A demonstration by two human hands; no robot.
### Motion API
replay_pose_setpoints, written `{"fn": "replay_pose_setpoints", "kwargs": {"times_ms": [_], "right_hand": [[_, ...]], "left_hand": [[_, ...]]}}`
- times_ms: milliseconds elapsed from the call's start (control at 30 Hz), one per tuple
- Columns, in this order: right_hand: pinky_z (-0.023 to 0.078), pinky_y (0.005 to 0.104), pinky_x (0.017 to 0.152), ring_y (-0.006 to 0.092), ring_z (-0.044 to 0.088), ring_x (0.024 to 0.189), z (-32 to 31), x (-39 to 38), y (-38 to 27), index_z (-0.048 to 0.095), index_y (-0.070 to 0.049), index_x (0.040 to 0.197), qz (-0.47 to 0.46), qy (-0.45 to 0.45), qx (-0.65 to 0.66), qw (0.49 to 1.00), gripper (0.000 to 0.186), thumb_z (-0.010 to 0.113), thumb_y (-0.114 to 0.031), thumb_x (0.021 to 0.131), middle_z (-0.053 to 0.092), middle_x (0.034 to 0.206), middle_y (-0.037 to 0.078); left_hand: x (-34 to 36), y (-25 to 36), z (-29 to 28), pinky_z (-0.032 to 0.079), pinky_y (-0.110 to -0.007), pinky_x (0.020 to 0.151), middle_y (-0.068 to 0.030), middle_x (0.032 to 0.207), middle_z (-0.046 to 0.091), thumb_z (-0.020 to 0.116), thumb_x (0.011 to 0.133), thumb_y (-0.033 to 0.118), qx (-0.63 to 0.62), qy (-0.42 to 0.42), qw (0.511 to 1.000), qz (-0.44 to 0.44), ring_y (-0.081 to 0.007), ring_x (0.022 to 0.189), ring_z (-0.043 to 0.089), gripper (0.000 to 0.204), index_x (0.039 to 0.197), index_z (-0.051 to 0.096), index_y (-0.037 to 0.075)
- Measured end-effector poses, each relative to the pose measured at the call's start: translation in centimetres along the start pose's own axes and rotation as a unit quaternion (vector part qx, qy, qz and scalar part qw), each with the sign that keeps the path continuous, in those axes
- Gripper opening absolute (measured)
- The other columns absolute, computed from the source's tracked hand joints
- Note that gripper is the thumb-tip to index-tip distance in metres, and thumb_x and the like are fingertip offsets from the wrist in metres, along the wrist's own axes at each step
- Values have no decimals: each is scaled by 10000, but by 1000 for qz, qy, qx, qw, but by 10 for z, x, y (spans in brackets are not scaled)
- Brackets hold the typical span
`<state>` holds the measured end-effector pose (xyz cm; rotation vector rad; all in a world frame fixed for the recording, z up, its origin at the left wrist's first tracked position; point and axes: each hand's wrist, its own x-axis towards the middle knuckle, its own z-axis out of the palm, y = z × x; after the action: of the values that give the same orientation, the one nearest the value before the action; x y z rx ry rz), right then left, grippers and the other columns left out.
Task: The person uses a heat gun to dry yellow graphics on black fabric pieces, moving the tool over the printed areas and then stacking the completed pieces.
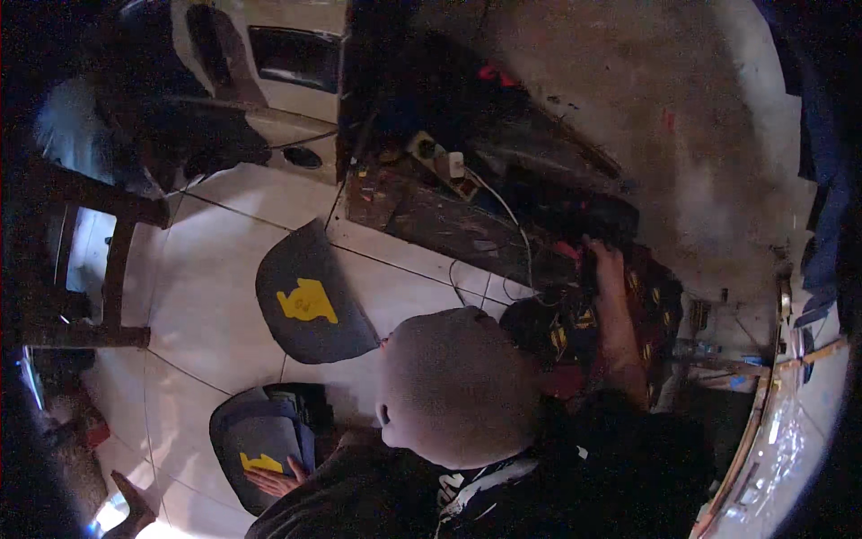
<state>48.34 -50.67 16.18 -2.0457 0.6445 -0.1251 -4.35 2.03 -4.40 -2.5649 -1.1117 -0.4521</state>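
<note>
My left hand (277, 481) lies with its fingers stretched out on a dark grey panel with a rounded edge (235, 440), at a yellow patch (260, 462) on it. Darker layers lie on this panel's upper right side. Beyond it, a similar grey panel (278, 337) with an irregular yellow patch (307, 302) rests on the pale tiles. Over on the right, my right hand (609, 260) has its fingers bent over something dark that I cannot make out. Dark cloth with a yellow pattern (584, 319) lies beside that forearm.
A large rounded greyish form (458, 386) covers the middle; its kind is unclear. Beyond it, a power strip (440, 166) with a white plug (456, 165) and cable sits on a worn dark board (404, 211). Dark wooden furniture (112, 269) stands left on the tiled floor (215, 260).
</note>
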Motion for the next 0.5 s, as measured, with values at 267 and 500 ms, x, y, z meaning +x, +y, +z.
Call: {"fn": "replay_pose_setpoints", "kwargs": {"times_ms": [267,500], "right_hand": [[501,374,648,229,641,751,30,0,-60,566,-39,1242,157,-110,225,956,427,552,-366,967,661,995,113],[507,388,687,246,640,807,50,11,-67,559,-43,1230,56,-94,130,985,420,584,-353,949,657,1016,130]], "left_hand": [[-1,-9,12,339,-566,1091,-281,1539,281,547,876,667,-10,34,998,56,-445,1392,342,999,1526,219,-18],[38,34,-35,241,-554,1141,-273,1564,216,623,782,681,-154,-174,973,-2,-415,1448,221,1121,1537,170,-12]]}}
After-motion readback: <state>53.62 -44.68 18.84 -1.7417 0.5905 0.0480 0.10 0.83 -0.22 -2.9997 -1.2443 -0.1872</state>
